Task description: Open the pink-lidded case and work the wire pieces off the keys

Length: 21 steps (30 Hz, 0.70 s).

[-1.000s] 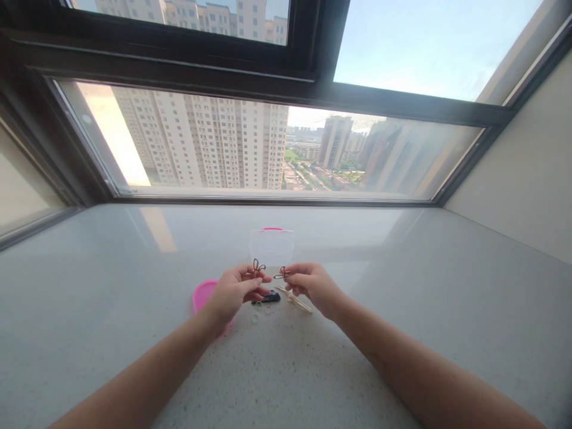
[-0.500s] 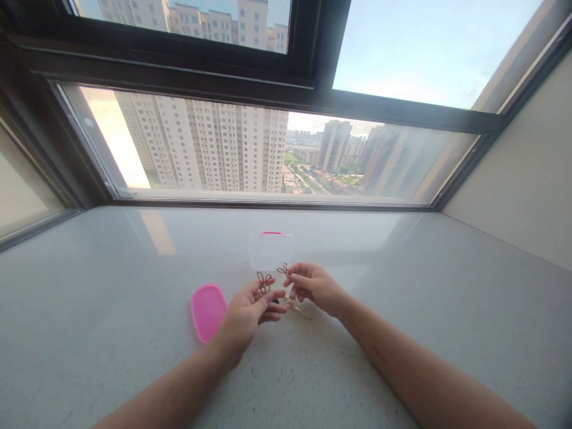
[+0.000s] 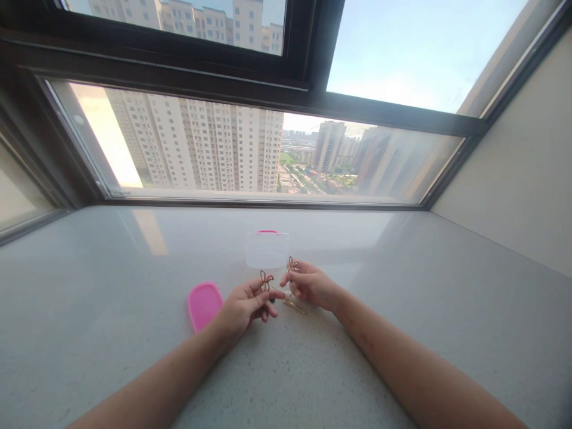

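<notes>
My left hand (image 3: 245, 305) pinches a small brown wire hair clip with a looped, bow-like top (image 3: 266, 280), held upright. My right hand (image 3: 309, 283) pinches a second clip of the same kind (image 3: 292, 263), a little higher and to the right. Both hands hover just above the pale stone sill (image 3: 402, 298). Right behind the clips stands a clear plastic box with a pink edge (image 3: 267, 249). A thin gold hair clip (image 3: 294, 304) lies on the sill between and under my hands.
A pink oval lid (image 3: 204, 304) lies flat to the left of my left hand. The window frame (image 3: 268, 201) runs along the back of the sill, and a beige wall (image 3: 513, 179) closes the right side.
Both hands shifted slightly; the right one raised its clip higher toward the clear box. My left hand now covers the small black item and rings seen a second ago.
</notes>
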{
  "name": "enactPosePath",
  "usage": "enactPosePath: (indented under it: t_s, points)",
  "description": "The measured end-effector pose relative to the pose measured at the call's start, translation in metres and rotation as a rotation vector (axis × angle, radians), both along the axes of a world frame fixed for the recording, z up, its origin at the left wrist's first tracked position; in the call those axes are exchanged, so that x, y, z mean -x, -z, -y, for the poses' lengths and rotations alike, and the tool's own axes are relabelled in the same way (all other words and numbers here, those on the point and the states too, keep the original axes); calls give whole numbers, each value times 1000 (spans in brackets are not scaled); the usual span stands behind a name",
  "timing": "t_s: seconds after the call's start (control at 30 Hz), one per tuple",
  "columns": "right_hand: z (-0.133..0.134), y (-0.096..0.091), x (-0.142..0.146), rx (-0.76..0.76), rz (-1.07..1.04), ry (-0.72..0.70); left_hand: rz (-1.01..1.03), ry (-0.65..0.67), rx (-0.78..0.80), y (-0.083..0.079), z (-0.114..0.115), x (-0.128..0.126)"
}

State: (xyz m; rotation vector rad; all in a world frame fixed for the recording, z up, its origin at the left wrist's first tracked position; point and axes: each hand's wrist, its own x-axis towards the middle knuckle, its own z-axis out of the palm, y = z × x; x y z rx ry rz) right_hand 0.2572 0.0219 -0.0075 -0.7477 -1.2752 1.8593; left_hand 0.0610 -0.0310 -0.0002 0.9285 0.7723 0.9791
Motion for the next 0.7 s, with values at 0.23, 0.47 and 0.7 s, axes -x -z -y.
enactPosePath:
  t_s: [0.23, 0.47, 0.7]
  points:
    - [1, 3, 1, 2, -15, 14, -21, -86, -72, 0, -12, 11]
    - [8, 4, 8, 23, 0, -19, -52, -108, -63, -1, -19, 24]
    - [10, 3, 12, 85, -31, -29, -82, -141, -75, -2, -15, 22]
